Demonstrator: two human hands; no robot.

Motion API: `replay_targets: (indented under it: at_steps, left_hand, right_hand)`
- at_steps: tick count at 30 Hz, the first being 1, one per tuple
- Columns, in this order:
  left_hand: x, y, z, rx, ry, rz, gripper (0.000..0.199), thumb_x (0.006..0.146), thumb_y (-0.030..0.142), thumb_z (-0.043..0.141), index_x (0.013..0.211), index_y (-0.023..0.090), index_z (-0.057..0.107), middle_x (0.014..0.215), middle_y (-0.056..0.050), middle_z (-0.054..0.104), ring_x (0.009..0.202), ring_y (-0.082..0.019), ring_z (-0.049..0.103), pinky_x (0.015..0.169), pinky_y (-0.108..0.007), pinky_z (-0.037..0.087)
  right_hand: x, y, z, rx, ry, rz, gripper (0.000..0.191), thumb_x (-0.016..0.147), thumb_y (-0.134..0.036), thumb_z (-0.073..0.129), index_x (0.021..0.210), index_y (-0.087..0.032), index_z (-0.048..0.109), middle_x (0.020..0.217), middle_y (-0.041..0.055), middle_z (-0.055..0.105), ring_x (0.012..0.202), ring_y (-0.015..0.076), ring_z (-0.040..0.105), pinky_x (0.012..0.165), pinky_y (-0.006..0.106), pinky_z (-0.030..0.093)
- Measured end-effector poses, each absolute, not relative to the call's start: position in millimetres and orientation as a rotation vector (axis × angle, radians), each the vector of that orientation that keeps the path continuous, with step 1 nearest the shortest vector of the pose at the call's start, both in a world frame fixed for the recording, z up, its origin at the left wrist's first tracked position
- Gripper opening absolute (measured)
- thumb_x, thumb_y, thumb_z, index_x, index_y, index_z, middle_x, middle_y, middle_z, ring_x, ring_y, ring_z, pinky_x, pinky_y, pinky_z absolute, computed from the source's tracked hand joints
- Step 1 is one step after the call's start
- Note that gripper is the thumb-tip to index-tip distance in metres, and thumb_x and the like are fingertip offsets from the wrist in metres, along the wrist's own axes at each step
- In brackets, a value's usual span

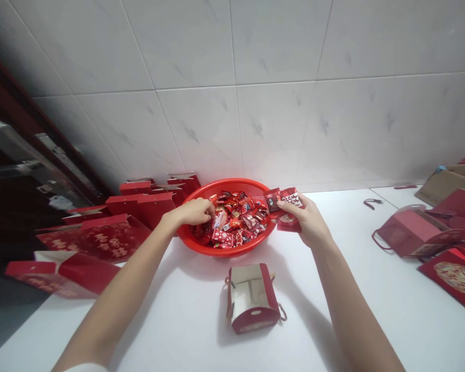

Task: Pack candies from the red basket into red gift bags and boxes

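A red plastic basket (232, 252) full of small wrapped candies (236, 222) stands against the wall side of the white table. My left hand (199, 211) reaches over its left rim, fingers curled down among the candies; whatever they pinch is hidden. Just off the basket's right rim, my right hand (308, 219) grips several flat red candy packets (289, 204), fanned out between thumb and fingers. In front of the basket is a small red gift box (254, 299) with twisted cord handles and an opening in its top showing a pale interior.
Several red paper bags (112, 235) stand in rows at the left. More red boxes (414, 232) lie on the right, with a cardboard box (449, 183) behind them. A dark cord piece (372, 203) rests near the tiled wall (275, 129). A dark door (19, 175) is far left.
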State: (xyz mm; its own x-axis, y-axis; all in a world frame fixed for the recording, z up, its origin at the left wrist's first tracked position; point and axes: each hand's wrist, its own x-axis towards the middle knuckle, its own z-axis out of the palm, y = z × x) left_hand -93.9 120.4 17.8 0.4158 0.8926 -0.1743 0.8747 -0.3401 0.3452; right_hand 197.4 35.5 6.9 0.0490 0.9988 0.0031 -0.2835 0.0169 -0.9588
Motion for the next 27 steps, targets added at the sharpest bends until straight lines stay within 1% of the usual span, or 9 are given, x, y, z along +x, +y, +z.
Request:
replay_targets:
  at_steps: [5,7,9,14,18,20,22,24,27]
  left_hand:
    - [-91.0,100.7,17.9,2.175,1.284,0.521,0.024,0.071,0.029,0.062,0.085,0.025,0.081,0.110,-0.005,0.077,0.108,-0.028,0.066,0.098,-0.035,0.049]
    - [-86.7,93.6,16.3,2.149,1.215,0.614,0.025,0.074,0.033,0.063,0.090,0.025,0.081,0.115,-0.005,0.076,0.117,-0.029,0.062,0.107,-0.037,0.045]
    - [-82.4,88.8,13.9,2.129,1.161,0.654,0.026,0.078,0.034,0.063,0.095,0.024,0.081,0.120,-0.005,0.074,0.123,-0.029,0.059,0.111,-0.040,0.042]
    - [-73.2,81.6,7.3,1.997,1.014,0.739,0.034,0.083,0.035,0.065,0.114,0.024,0.075,0.132,-0.007,0.068,0.127,-0.029,0.058,0.107,-0.042,0.046]
    - [-66.0,78.2,1.2,1.887,0.948,0.897,0.054,0.078,0.036,0.075,0.129,0.023,0.064,0.140,-0.010,0.061,0.129,-0.031,0.056,0.105,-0.043,0.049]
    - [-62.8,78.0,-2.1,1.833,0.926,0.937,0.064,0.074,0.035,0.079,0.133,0.022,0.058,0.136,-0.012,0.061,0.124,-0.030,0.059,0.099,-0.042,0.053]
    - [-60.0,78.1,-5.0,1.789,0.944,0.972,0.069,0.071,0.032,0.082,0.133,0.021,0.055,0.127,-0.012,0.064,0.116,-0.027,0.062,0.092,-0.039,0.056]
    - [-57.4,77.8,-6.9,1.761,0.982,1.024,0.067,0.067,0.030,0.084,0.127,0.020,0.056,0.118,-0.010,0.066,0.110,-0.025,0.064,0.089,-0.036,0.057]
    - [-53.7,75.9,-8.5,1.720,1.000,1.096,0.061,0.065,0.031,0.085,0.120,0.019,0.059,0.113,-0.008,0.066,0.104,-0.023,0.066,0.090,-0.036,0.057]
  right_hand:
    - [194.5,34.7,7.0,-1.011,-0.958,1.316,0.041,0.057,-0.037,0.088,0.087,-0.020,0.067,0.077,0.0016,0.074,0.062,0.0175,0.069,0.053,0.027,0.058]
    - [192.8,34.6,6.8,-1.021,-0.958,1.325,0.041,0.057,-0.037,0.088,0.087,-0.020,0.066,0.077,0.0018,0.074,0.062,0.0178,0.069,0.053,0.027,0.058]
    - [191.1,34.5,6.5,-1.032,-0.965,1.332,0.041,0.057,-0.037,0.088,0.087,-0.020,0.066,0.078,0.0019,0.074,0.064,0.0185,0.070,0.053,0.027,0.058]
    - [187.7,34.4,6.2,-1.050,-0.980,1.340,0.041,0.057,-0.038,0.088,0.088,-0.020,0.066,0.080,0.0019,0.075,0.065,0.0181,0.071,0.057,0.029,0.060]
    - [185.1,34.5,3.7,-1.089,-1.001,1.370,0.044,0.058,-0.040,0.087,0.091,-0.020,0.065,0.077,0.0006,0.073,0.059,0.0178,0.069,0.054,0.030,0.059]
    - [183.5,35.0,1.2,-1.079,-1.017,1.376,0.044,0.059,-0.040,0.086,0.093,-0.020,0.066,0.079,0.0010,0.074,0.062,0.0181,0.069,0.055,0.031,0.060]
    - [181.8,35.6,-1.2,-1.058,-1.035,1.380,0.043,0.061,-0.040,0.085,0.094,-0.020,0.066,0.083,0.0016,0.074,0.066,0.0184,0.070,0.057,0.031,0.061]
    - [179.8,35.9,-2.7,-1.046,-1.050,1.383,0.043,0.063,-0.040,0.084,0.096,-0.020,0.066,0.085,0.0023,0.074,0.068,0.0186,0.070,0.057,0.031,0.061]
    - [176.5,35.3,-2.0,-1.045,-1.061,1.401,0.044,0.063,-0.039,0.083,0.099,-0.020,0.065,0.087,0.0035,0.074,0.067,0.0187,0.070,0.057,0.031,0.061]
